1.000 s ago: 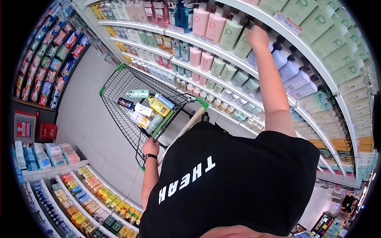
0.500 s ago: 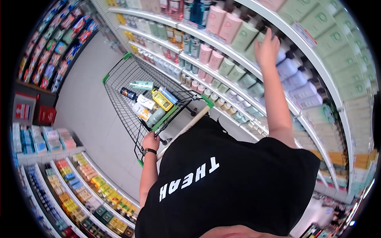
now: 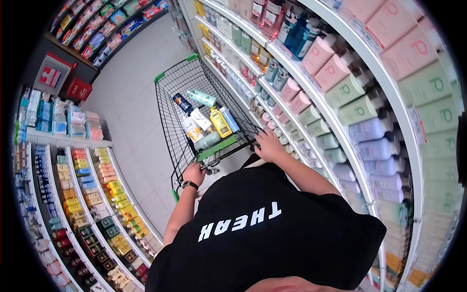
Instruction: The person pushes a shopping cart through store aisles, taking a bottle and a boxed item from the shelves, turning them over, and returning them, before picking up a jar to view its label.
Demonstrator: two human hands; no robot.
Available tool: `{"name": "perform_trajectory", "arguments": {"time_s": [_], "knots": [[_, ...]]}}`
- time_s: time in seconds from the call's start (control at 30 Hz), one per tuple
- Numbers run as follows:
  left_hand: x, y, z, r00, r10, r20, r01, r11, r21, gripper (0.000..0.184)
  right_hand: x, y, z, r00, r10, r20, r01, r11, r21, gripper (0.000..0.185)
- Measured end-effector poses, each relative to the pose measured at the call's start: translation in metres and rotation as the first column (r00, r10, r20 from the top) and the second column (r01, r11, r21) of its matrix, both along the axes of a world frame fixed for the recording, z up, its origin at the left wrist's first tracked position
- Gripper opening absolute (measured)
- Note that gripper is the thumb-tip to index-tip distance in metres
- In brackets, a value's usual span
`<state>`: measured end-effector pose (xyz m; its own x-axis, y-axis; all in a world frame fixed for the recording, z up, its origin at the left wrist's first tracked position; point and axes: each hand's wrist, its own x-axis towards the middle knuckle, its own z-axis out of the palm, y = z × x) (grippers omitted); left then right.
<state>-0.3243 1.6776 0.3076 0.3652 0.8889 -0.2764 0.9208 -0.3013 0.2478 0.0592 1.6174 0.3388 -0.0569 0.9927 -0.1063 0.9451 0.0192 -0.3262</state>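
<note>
A wire shopping cart (image 3: 168, 112) with green corner pieces stands in front of me. My left hand (image 3: 194, 173), with a dark band on its wrist, is closed on the near left part of the cart's rim. Over the near right corner lies my right hand (image 3: 269, 146), its fingers curled onto the rim. Inside the basket are a yellow bottle (image 3: 220, 122), a dark blue can or tube (image 3: 182, 102), a mint green bottle (image 3: 202, 98), a white bottle (image 3: 200, 119), a white and orange pack (image 3: 191, 129), a blue pack (image 3: 229, 119) and a grey-green bottle (image 3: 207, 141).
Along my right run shelves of pump bottles, among them pink (image 3: 318, 53), green (image 3: 359, 110) and lilac ones (image 3: 377, 151). A lower shelf unit (image 3: 109, 194) with small coloured boxes is on the left. Grey tiled floor (image 3: 129, 92) lies between them.
My right hand has come down from the green bottles on the right shelf to the cart's rim. My left hand stays on the cart. The whole view has turned somewhat.
</note>
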Motion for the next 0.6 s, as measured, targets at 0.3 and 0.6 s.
{"name": "perform_trajectory", "arguments": {"time_s": [0.3, 0.6], "knots": [[0.047, 0.021, -0.008, 0.992, 0.120, 0.041, -0.123, 0.987, 0.101, 0.022, 0.056, 0.075, -0.009, 0.989, 0.131, -0.067, -0.121, 0.984, 0.132, 0.030], [0.085, 0.060, -0.015, 0.970, 0.232, -0.066, -0.228, 0.971, 0.067, 0.025, 0.095, 0.154, -0.017, 0.975, 0.169, -0.144, -0.150, 0.979, 0.137, 0.029]]}}
